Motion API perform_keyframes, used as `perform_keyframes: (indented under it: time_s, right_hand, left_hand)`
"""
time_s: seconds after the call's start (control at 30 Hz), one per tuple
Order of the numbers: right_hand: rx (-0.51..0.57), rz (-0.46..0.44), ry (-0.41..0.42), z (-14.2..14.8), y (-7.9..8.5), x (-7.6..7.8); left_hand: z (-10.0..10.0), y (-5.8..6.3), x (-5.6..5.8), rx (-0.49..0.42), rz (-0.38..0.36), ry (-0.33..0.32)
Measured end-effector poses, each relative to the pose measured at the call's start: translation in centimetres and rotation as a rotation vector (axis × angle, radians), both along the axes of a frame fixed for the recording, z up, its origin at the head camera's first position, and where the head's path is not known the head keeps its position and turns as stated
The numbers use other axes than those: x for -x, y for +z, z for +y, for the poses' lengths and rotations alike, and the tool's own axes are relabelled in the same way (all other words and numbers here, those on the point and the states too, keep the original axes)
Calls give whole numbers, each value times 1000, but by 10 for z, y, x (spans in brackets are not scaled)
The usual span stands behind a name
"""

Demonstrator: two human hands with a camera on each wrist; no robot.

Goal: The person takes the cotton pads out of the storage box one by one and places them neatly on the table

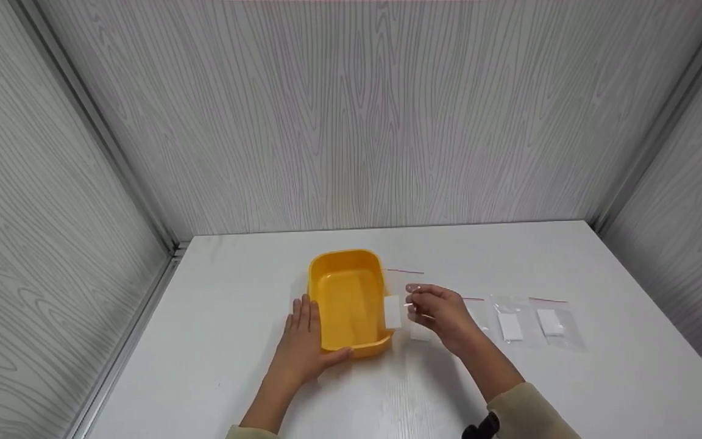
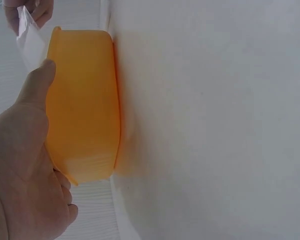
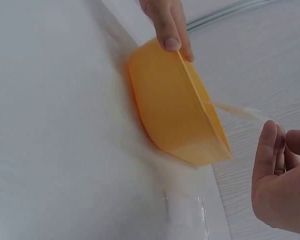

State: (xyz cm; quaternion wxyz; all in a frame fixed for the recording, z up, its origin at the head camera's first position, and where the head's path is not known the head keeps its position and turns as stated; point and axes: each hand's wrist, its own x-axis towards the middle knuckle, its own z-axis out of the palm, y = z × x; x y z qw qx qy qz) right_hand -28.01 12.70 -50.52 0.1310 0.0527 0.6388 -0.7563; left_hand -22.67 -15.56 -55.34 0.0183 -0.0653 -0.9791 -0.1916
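A yellow plastic tray (image 1: pixel 348 308) stands on the white table. My left hand (image 1: pixel 304 347) rests at its near left corner, fingers straight along the left side and thumb on the near rim; the left wrist view shows the thumb (image 2: pixel 38 82) touching the rim. With thumb and fingers, my right hand (image 1: pixel 439 314) pinches a clear zip bag with a red seal line and a white piece (image 1: pixel 392 311) inside. This bag hangs at the tray's right rim. In the right wrist view, the pinched bag (image 3: pixel 245 114) stretches from the fingertips to the rim.
Right of the tray lie more clear zip bags with white pieces, including a middle bag (image 1: pixel 510 327) and a far right bag (image 1: pixel 551 322). Another is partly hidden by my right hand. Grey wood-grain panels (image 1: pixel 351 116) enclose the table (image 1: pixel 205 341) at the back and sides.
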Motion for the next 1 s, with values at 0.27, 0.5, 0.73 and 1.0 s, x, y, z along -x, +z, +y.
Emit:
perform_keyframes:
  time_s: [0.27,0.5,0.73,1.0]
  right_hand:
    - [-17,19,-22,33,3,-1]
    - [-15,35,-46,65,7,-5]
    - [-2,11,-52,95,8,-5]
    - [-7,5,-64,140,10,-10]
  left_hand:
    - [1,0,1,-4,10,-5]
    - [0,-2,2,-3,1,-4]
    - [-2,-2,2,7,9,8]
    - [-2,0,1,10,5,4]
